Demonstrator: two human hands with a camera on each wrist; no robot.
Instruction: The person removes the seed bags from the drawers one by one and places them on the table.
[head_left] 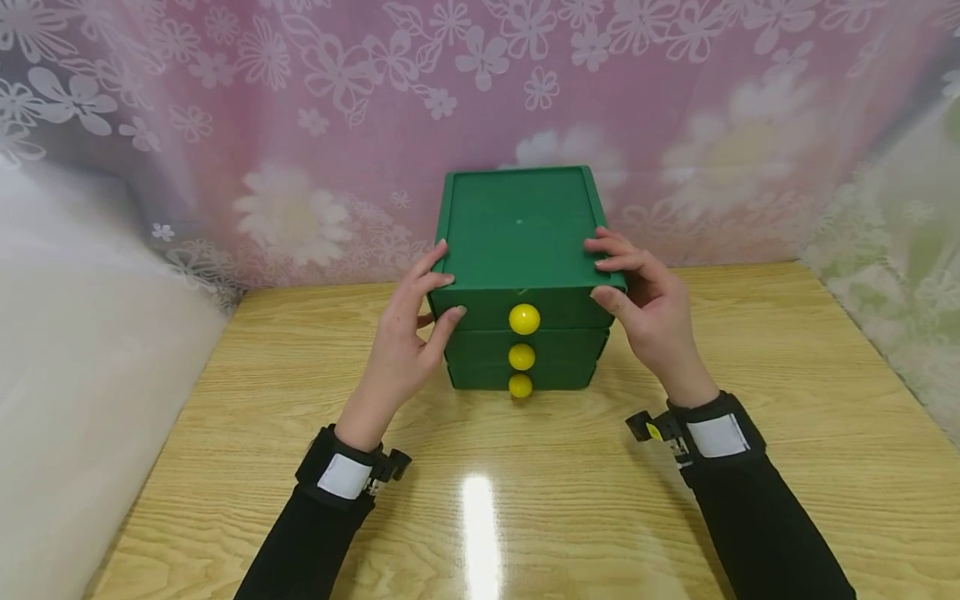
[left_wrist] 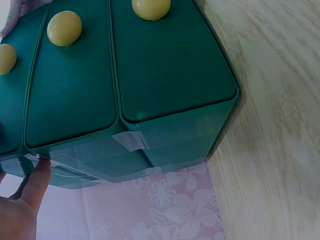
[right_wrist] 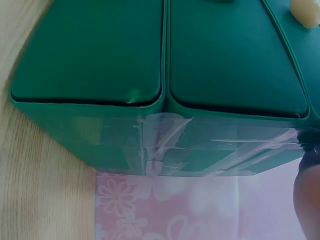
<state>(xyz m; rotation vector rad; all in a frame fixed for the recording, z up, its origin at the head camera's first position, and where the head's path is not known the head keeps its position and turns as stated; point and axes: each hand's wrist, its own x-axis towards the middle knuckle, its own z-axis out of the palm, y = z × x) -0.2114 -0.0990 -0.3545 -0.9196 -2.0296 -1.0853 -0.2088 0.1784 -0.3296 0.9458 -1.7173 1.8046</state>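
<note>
A green drawer unit (head_left: 517,225) with stacked drawers and round yellow knobs (head_left: 524,319) stands on the table near the back curtain. At its left front top corner, my left hand (head_left: 405,333) grips it, with fingertips on the top edge and the thumb at the front. My right hand (head_left: 652,308) holds the opposite corner, fingers over the top edge, thumb by the front face. In the left wrist view, a finger (left_wrist: 37,185) touches the unit's taped side. Clear tape (right_wrist: 165,135) also runs along the side in the right wrist view. The drawers look closed.
The wooden table (head_left: 555,492) extends in front of and beside the unit. A pink floral curtain (head_left: 420,108) hangs close behind it. White cloth (head_left: 90,358) borders the left, and a pale floral cloth (head_left: 900,250) the right.
</note>
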